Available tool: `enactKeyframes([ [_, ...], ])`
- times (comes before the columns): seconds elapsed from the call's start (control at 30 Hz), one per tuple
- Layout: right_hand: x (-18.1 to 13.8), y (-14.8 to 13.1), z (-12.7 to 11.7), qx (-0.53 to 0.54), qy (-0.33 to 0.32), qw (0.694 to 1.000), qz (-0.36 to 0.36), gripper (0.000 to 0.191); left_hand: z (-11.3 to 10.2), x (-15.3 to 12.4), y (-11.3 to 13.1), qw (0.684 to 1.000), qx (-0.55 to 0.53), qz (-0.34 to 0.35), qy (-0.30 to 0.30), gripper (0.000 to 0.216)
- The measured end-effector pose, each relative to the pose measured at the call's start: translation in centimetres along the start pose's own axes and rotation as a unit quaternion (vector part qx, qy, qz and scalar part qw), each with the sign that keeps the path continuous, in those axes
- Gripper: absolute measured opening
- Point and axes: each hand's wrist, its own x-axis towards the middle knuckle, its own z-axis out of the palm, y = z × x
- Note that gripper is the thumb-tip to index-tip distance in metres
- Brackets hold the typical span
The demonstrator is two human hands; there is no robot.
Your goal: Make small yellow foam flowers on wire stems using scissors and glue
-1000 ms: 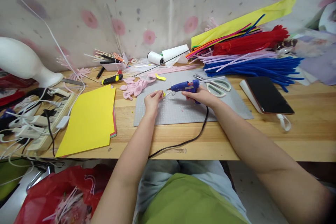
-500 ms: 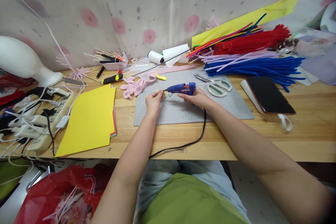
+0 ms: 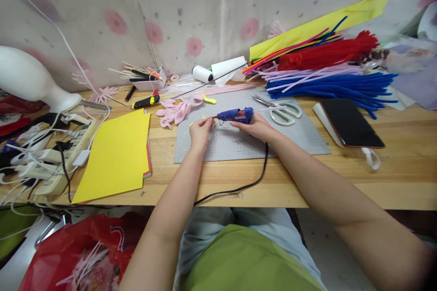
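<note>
A blue glue gun (image 3: 235,115) with a clear glue stick out of its back is gripped by my right hand (image 3: 258,128) above the grey cutting mat (image 3: 235,148). Its nozzle points left, right at the fingertips of my left hand (image 3: 200,132). Those fingers are pinched together; a little yellow shows beside them, but what they hold is too small to make out. Pink fuzzy pieces (image 3: 175,112) lie just beyond my left hand, and a small yellow strip (image 3: 209,99) rests behind the gun. Green-handled scissors (image 3: 282,113) lie on the mat to the right.
Yellow sheets (image 3: 116,154) and a crowded power strip (image 3: 64,159) are on the left. Bundles of blue pipe cleaners (image 3: 327,88) and red pipe cleaners (image 3: 331,52) lie at the back right, near a phone (image 3: 351,122). The gun's black cord (image 3: 235,190) runs over the table's front edge.
Almost nothing differs. The glue gun has shifted very slightly to the left; both hands keep their hold.
</note>
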Motion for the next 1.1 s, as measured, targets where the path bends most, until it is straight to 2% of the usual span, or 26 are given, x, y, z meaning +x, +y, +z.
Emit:
enactKeyframes([
  [0.3, 0.1, -0.1, -0.5, 0.071, 0.031, 0.995, 0.056, 0.040, 0.1, -0.4, 0.6, 1.000, -0.015, -0.010, -0.004, 0.013],
  [0.57, 1.3, 1.9, -1.6, 0.161, 0.164, 0.971, 0.074, 0.038, -0.1, -0.8, 1.1, 0.999, -0.029, -0.010, -0.017, 0.017],
  [0.67, 1.5, 2.4, -1.9, 0.179, 0.181, 0.964, 0.073, 0.038, -0.2, -0.7, 1.2, 0.999, -0.036, -0.012, -0.019, 0.018],
  [1.0, 1.3, 2.4, -1.8, 0.185, 0.201, 0.959, 0.079, 0.042, -0.1, -0.6, 1.3, 0.999, -0.043, -0.022, -0.017, 0.021],
  [1.1, 1.7, 3.0, -1.8, 0.132, 0.216, 0.963, 0.094, 0.042, -0.1, -0.6, 1.2, 0.999, -0.034, -0.022, -0.029, 0.020],
])
